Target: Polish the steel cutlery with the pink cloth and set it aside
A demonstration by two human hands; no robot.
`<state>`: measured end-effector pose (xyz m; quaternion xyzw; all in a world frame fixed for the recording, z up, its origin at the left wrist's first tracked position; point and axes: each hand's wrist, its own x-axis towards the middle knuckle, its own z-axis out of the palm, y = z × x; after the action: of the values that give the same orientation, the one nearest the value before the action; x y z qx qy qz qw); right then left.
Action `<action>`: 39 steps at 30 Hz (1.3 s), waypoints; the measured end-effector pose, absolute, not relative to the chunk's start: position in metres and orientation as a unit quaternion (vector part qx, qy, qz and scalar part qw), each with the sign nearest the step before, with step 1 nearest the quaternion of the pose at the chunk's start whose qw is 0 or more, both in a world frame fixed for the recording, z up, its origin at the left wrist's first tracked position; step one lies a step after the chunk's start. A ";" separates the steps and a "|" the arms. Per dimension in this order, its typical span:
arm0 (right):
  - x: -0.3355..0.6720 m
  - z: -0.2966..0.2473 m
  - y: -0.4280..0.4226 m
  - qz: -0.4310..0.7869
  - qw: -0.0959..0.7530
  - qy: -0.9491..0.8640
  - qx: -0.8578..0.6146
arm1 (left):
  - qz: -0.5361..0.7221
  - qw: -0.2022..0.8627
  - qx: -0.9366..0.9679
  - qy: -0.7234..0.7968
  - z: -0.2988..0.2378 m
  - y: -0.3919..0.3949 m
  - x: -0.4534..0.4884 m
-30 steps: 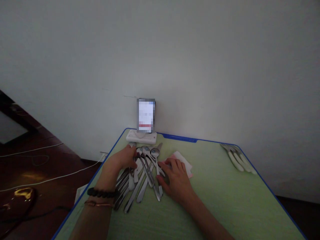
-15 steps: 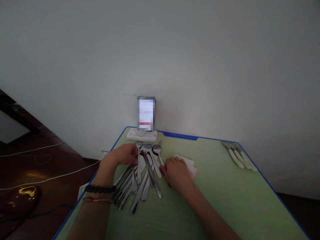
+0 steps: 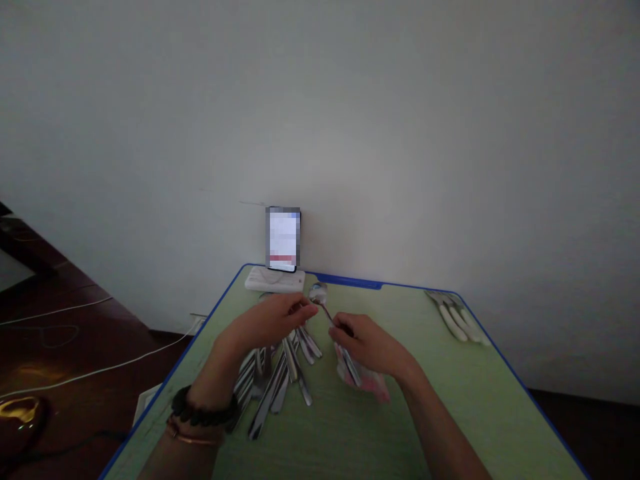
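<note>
A metal spoon (image 3: 320, 298) is lifted off the green table (image 3: 450, 400), bowl pointing away. My left hand (image 3: 273, 320) pinches it near the neck, and my right hand (image 3: 367, 343) grips its handle together with a pink and white cloth (image 3: 367, 381) that hangs below the fingers. Under my left hand lies a fanned pile of metal cutlery (image 3: 275, 380), several spoons and knives. A dark bead bracelet and a thin band sit on my left wrist.
A phone (image 3: 283, 239) leans against the wall on a white block (image 3: 274, 280) at the table's far edge. Several white-handled forks (image 3: 457, 317) lie at the far right corner. White cables run over the dark floor at left.
Both hands rose from the pile; a spoon that lay flat is now held up between them. The right hand took the cloth off the table and brought it nearer.
</note>
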<state>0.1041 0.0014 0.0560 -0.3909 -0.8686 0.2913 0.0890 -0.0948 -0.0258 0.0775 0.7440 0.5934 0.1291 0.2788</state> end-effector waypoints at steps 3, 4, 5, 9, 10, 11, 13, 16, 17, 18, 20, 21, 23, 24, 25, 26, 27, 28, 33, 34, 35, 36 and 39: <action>0.104 0.076 -0.012 0.217 0.105 -0.875 -0.420 | 0.160 0.192 0.695 0.675 0.089 -0.032 -0.064; 0.103 0.081 -0.016 0.191 0.100 -0.878 -0.427 | 0.154 0.158 0.671 0.708 0.091 -0.033 -0.056; 0.101 0.085 -0.020 0.170 0.096 -0.882 -0.429 | 0.144 0.141 0.659 0.724 0.091 -0.034 -0.050; 0.096 0.088 -0.024 0.146 0.088 -0.884 -0.435 | 0.113 0.110 0.650 0.743 0.087 -0.031 -0.038; 0.095 0.086 -0.024 0.151 0.093 -0.883 -0.434 | 0.105 0.104 0.650 0.745 0.086 -0.029 -0.037; 0.095 0.085 -0.023 0.159 0.101 -0.882 -0.432 | 0.094 0.098 0.651 0.747 0.085 -0.028 -0.036; 0.097 0.082 -0.022 0.185 0.112 -0.879 -0.425 | 0.068 0.093 0.658 0.744 0.081 -0.025 -0.036; 0.105 0.080 -0.018 0.230 0.096 -0.875 -0.414 | 0.040 0.093 0.672 0.734 0.076 -0.022 -0.036; 0.110 0.079 -0.016 0.242 0.085 -0.873 -0.414 | 0.038 0.091 0.675 0.731 0.075 -0.021 -0.036; 0.116 0.079 -0.013 0.253 0.072 -0.870 -0.416 | 0.039 0.091 0.679 0.728 0.074 -0.020 -0.037; 0.128 0.077 -0.007 0.251 0.047 -0.862 -0.438 | 0.046 0.100 0.681 0.724 0.075 -0.019 -0.039; 0.134 0.075 -0.003 0.249 0.031 -0.860 -0.444 | 0.052 0.112 0.680 0.722 0.076 -0.019 -0.040; 0.145 0.071 0.004 0.254 0.003 -0.853 -0.456 | 0.070 0.139 0.676 0.720 0.078 -0.019 -0.042; 0.149 0.069 0.007 0.259 -0.010 -0.848 -0.463 | 0.081 0.151 0.675 0.717 0.079 -0.019 -0.044; 0.152 0.066 0.010 0.267 -0.022 -0.843 -0.466 | 0.094 0.163 0.678 0.711 0.080 -0.019 -0.045; 0.154 0.064 0.012 0.277 -0.033 -0.840 -0.466 | 0.109 0.172 0.682 0.702 0.080 -0.019 -0.045; 0.155 0.063 0.013 0.287 -0.042 -0.836 -0.465 | 0.127 0.181 0.686 0.693 0.080 -0.019 -0.046; 0.155 0.062 0.014 0.297 -0.046 -0.834 -0.463 | 0.146 0.189 0.688 0.685 0.080 -0.019 -0.046; 0.146 0.066 0.003 0.294 -0.012 -0.844 -0.449 | 0.200 0.196 0.679 0.679 0.078 -0.023 -0.044; 0.141 0.066 -0.001 0.285 -0.024 -0.847 -0.448 | 0.201 0.196 0.678 0.679 0.077 -0.023 -0.043; 0.136 0.066 -0.006 0.270 -0.047 -0.848 -0.454 | 0.201 0.201 0.677 0.679 0.078 -0.022 -0.041; 0.130 0.063 -0.012 0.252 -0.066 -0.852 -0.454 | 0.200 0.211 0.676 0.677 0.078 -0.019 -0.039; 0.111 0.050 -0.027 0.183 -0.092 -0.866 -0.457 | 0.197 0.248 0.680 0.661 0.084 -0.008 -0.034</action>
<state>0.1110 -0.0266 0.0504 -0.4567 -0.8658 0.1828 -0.0915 -0.0341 -0.0083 0.0838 0.6804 0.6607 0.1970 0.2484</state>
